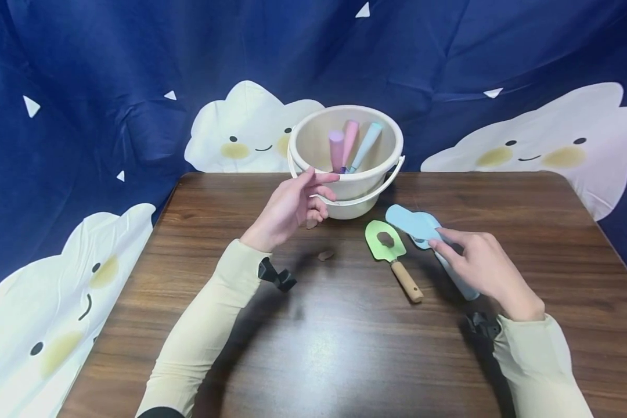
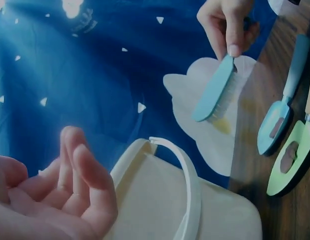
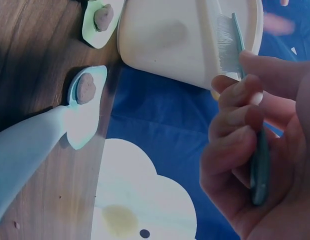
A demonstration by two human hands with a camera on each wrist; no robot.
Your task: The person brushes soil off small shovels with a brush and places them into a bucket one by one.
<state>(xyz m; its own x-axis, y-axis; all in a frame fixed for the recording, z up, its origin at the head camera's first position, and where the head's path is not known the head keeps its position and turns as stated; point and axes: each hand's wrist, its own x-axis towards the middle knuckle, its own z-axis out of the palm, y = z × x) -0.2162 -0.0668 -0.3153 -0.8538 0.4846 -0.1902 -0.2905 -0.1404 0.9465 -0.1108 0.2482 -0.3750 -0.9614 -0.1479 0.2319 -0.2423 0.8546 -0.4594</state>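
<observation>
My right hand [image 1: 488,270] grips a light blue brush [image 2: 215,92] with pale bristles, held above a light blue trowel [image 3: 82,122]. A brown lump [image 3: 86,89] lies on that trowel's blade. Just left of it on the table is a green trowel [image 1: 374,247] with a wooden handle, bearing another brown lump [image 1: 385,238]. My left hand [image 1: 287,212] hovers at the front left of a cream bucket [image 1: 352,209], palm partly turned up, fingers loosely bent and holding nothing. Whether it touches the bucket I cannot tell.
Inside the bucket stand a purple handle [image 1: 337,148], a pink handle [image 1: 350,139] and a light blue handle [image 1: 367,145]. A brown bit [image 1: 325,255] lies on the wooden table [image 1: 313,371]. A blue cloth [image 1: 136,52] with clouds hangs behind.
</observation>
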